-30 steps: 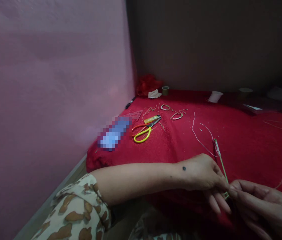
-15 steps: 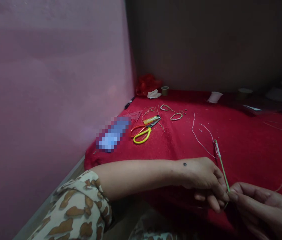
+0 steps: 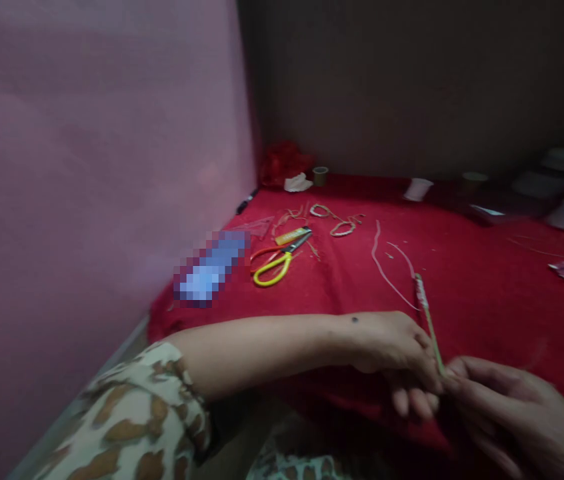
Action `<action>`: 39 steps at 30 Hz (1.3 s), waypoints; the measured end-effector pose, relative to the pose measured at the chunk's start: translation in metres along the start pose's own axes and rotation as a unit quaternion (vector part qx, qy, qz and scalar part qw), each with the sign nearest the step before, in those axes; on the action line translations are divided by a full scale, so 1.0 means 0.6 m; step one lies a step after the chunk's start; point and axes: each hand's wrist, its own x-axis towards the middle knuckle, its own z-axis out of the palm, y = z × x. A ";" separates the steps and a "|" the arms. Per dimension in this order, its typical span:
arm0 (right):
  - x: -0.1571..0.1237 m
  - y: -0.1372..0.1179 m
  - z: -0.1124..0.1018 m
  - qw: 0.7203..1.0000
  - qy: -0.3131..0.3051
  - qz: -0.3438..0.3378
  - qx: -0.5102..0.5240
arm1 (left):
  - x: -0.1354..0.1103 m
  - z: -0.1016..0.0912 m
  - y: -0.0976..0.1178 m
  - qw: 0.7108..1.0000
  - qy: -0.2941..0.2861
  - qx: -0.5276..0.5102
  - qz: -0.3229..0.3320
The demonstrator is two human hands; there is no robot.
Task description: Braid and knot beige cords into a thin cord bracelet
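Note:
A thin green cord (image 3: 433,337) runs taut from my fingers toward the far side of the table. Its far part is wrapped in white knotting (image 3: 421,292), and a loose white thread (image 3: 386,268) curves away from there across the cloth. My left hand (image 3: 405,350) pinches the cord's near end from the left, its other fingers curled underneath. Right beside it, my right hand (image 3: 517,407) closes thumb and forefinger on the same end. The exact spot between the fingertips is blurred and partly hidden.
On the red cloth (image 3: 342,280) lie yellow-and-red-handled scissors (image 3: 275,270), a yellow lighter (image 3: 292,236), cord bracelets (image 3: 343,229) and a pixelated blue object (image 3: 215,270). Thread spools (image 3: 418,189) stand along the back. A pink wall (image 3: 112,167) borders the left side.
The whole view has shifted a little, so the table and its things appear farther left. Both hands still pinch the cord's near end, with little other movement visible.

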 end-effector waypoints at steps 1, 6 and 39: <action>-0.004 -0.008 0.004 1.000 -0.008 -0.006 -0.002 | -0.003 0.001 0.000 1.000 0.004 0.003 -0.006; -0.007 -0.033 0.012 0.999 -0.005 -0.038 0.021 | -0.013 0.001 0.009 0.999 0.042 0.006 0.010; 0.002 0.019 0.015 0.995 0.062 0.030 0.068 | 0.002 0.004 -0.020 1.000 0.024 -0.013 -0.011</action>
